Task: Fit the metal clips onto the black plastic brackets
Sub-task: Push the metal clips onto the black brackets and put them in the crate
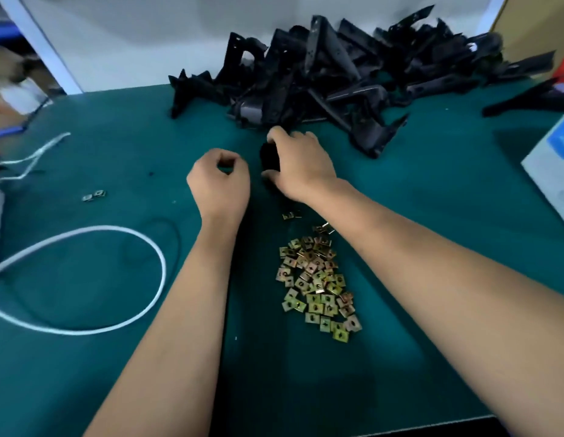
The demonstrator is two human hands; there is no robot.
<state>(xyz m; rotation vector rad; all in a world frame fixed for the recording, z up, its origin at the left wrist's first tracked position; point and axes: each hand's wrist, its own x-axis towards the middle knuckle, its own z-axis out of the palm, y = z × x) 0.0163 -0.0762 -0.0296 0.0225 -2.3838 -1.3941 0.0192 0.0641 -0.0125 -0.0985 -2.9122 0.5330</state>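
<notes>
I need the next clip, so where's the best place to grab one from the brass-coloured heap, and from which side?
Take a loose metal clip at the near edge of the clip pile. It lies flat and apart, so pinch its opposite edges from above with the left hand, curled and seemingly empty.

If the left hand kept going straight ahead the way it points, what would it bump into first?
Probably the pile of black brackets. The left hand points up the green table toward its near left edge, though depth is hard to judge.

Green-topped table (432, 200), white wall (148, 33)

Black brackets (337, 70); brass-yellow clips (318, 285); teal table (432, 216); white cable (142, 244).
</notes>
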